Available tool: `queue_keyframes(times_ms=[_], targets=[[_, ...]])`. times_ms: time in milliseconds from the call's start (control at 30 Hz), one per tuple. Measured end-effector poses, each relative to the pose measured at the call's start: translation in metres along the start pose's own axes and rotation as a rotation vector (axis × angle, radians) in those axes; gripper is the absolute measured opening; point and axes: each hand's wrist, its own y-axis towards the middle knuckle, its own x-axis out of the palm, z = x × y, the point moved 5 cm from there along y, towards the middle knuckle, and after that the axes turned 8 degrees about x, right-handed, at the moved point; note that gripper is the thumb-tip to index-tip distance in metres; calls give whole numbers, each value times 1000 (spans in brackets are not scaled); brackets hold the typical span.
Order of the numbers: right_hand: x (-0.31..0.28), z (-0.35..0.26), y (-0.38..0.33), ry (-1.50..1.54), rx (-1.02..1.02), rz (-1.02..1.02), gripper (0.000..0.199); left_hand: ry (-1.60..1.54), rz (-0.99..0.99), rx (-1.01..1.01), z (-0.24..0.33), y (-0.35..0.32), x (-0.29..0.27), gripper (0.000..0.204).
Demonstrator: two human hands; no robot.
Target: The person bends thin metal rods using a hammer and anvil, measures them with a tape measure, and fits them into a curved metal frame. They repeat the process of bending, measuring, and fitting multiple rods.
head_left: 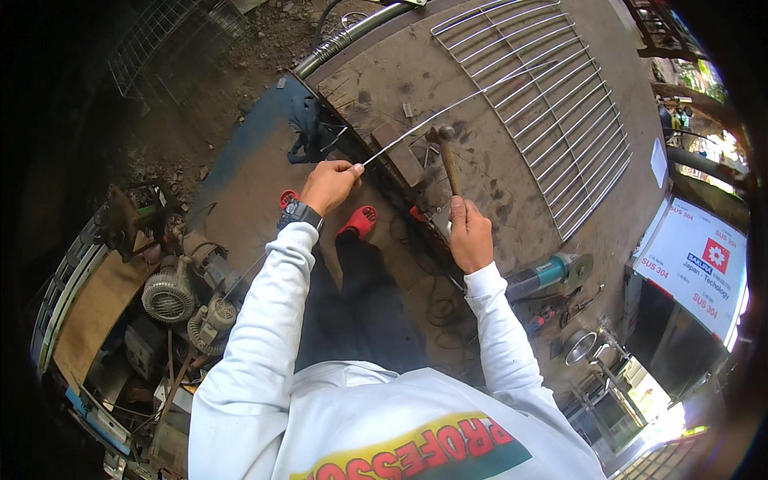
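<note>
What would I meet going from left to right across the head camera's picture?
Round gray motor, black wristwatch, right red shoe, hammer, teal grinder, white-faced panel.

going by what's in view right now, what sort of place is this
Probably a metalworking shop: a metal wire grid lies on the worktable, a teal angle grinder is nearby, and the right hand grips a hammer.

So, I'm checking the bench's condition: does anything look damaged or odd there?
Yes: dark blotches mark the tabletop around the hammer in the right hand. They look odd against its lighter brown surface, possibly scorching or stains; I can't tell which. The wire grille shows no obvious break.
</note>
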Motion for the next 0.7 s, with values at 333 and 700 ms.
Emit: queue_keyframes(times_ms=[333, 700], targets=[[29, -29, -1, -136, -158, -95, 36, 160, 95, 76, 15, -12, -4, 37], [5, -11, 6, -93, -65, -49, 47, 58, 38, 87, 0, 5, -5, 38]])
